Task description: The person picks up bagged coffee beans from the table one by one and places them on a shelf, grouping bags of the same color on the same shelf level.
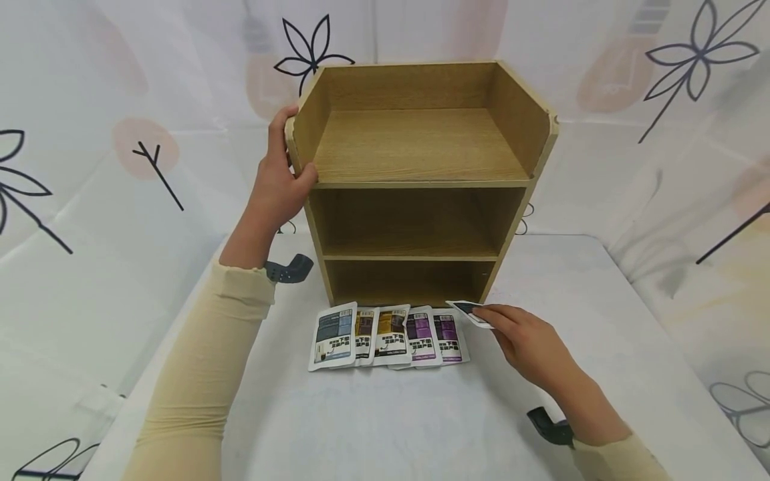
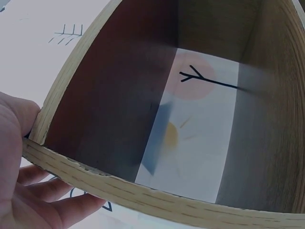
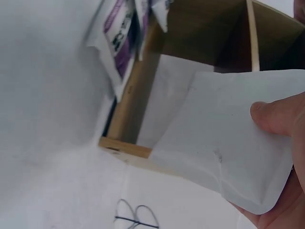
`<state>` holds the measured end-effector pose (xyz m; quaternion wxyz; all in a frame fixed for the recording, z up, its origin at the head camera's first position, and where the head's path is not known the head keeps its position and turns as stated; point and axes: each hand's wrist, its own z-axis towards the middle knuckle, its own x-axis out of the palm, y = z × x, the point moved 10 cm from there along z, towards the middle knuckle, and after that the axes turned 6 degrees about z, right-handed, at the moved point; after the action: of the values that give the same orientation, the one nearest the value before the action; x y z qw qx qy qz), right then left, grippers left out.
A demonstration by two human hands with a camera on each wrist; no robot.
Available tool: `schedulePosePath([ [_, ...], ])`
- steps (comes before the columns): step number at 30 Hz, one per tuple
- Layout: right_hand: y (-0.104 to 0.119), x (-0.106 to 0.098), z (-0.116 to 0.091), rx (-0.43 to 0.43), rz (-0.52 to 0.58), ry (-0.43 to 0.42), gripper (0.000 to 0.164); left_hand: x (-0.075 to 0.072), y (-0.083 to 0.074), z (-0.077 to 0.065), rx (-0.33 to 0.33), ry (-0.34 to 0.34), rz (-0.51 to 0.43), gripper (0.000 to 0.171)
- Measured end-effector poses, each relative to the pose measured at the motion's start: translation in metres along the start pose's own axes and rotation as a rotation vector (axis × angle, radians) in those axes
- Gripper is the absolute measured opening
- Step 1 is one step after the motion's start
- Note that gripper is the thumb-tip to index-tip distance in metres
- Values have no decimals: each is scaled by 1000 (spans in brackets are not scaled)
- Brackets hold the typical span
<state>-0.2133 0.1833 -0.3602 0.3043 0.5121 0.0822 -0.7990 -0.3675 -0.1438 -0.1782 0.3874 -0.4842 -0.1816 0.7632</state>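
My left hand (image 1: 279, 184) grips the left side panel of a small wooden shelf (image 1: 415, 143), thumb in front and fingers around the outer side. In the left wrist view its fingers (image 2: 52, 191) wrap the panel's pale edge. My right hand (image 1: 532, 347) pinches a flat white pouch (image 3: 233, 129) at the shelf's lower right front; its plain white side faces the right wrist camera. Beside it, several printed pouches lie overlapping in a row against the shelf's base: a blue-grey one (image 1: 335, 337) at the left, a yellow-brown one (image 1: 391, 337) mid-row, a purple one (image 1: 449, 337) at the right.
The shelf has an open top tray and two compartments, a middle one (image 1: 415, 224) and a lower one (image 1: 409, 282). It stands on a white-covered table (image 1: 373, 427). Behind hangs a pale cloth (image 1: 198, 73) printed with leaves and flowers.
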Motion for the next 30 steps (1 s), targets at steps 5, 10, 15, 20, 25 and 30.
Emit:
schedulePosePath([
  [5,7,-10,4,-21,-2,-19,51,1,-1,0,0,7,-3,73],
  [10,16,-23,7,-61,7,-61,52,1,-1,-1,-1,14,7,73],
  [15,24,-37,10,-113,19,-119,55,1,-1,-1,4,12,9,72],
  [20,33,-51,14,-157,32,-161,60,2,0,-2,5,13,17,71],
  [25,44,-67,18,-199,53,-198,62,2,0,-2,2,17,14,71],
  [30,51,-78,23,-222,63,-216,66,1,1,-1,8,12,-6,72],
])
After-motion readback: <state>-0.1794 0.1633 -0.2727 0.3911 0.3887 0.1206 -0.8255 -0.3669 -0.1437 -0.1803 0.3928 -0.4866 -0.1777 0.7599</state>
